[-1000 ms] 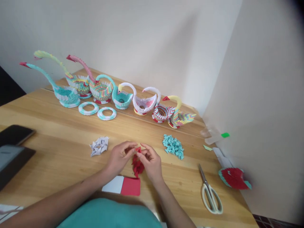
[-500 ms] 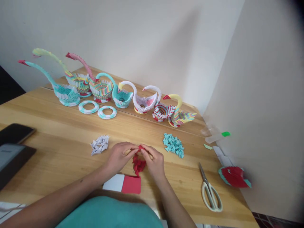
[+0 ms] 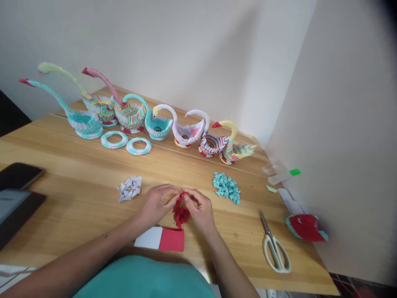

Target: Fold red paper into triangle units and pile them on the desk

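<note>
Head view: left hand (image 3: 156,203) and right hand (image 3: 199,209) pinch red folded paper piece (image 3: 182,197) together; light, creasable; grip edges, 12 o'clock of red pile (image 3: 180,215).

Honestly can't read a single word or number anywhere here. The grey flat device (image 3: 12,205) at the left edge of the wooden counter (image 3: 77,165) has a faint line of print across its top, but it's way too blurry to make out. The black phone (image 3: 18,174) just behind it shows nothing either.
</note>
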The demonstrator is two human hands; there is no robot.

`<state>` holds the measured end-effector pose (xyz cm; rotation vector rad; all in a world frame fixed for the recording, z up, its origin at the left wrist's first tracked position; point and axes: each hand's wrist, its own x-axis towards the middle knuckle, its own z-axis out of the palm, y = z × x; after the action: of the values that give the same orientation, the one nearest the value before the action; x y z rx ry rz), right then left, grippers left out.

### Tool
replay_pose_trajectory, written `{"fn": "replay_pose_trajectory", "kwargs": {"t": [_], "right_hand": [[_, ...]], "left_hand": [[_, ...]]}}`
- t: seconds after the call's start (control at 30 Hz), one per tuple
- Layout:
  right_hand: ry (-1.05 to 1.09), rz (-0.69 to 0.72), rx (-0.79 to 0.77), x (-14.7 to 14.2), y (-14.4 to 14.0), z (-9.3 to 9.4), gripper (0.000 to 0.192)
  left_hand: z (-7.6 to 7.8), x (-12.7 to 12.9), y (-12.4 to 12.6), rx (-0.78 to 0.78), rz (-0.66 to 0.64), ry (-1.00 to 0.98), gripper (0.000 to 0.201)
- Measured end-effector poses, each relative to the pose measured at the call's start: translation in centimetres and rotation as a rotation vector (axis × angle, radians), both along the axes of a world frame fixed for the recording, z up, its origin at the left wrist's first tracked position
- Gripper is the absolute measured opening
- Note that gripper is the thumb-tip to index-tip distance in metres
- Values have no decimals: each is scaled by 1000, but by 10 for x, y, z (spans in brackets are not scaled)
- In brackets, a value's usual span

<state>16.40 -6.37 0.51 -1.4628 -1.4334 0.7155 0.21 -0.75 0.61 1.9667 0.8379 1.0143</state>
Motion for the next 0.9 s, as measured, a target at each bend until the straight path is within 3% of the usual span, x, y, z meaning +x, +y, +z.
{"fn": "replay_pose_trajectory", "kwargs": {"t": [0.27, 0.9], "right_hand": [[-39, 26, -8, 2, -1, 4, 23], [-183, 91, 112, -2, -2, 5, 24]], "left_hand": [[1, 1, 0, -191, -25, -42, 16], [-3, 5, -3, -267, -28, -68, 9]]}}
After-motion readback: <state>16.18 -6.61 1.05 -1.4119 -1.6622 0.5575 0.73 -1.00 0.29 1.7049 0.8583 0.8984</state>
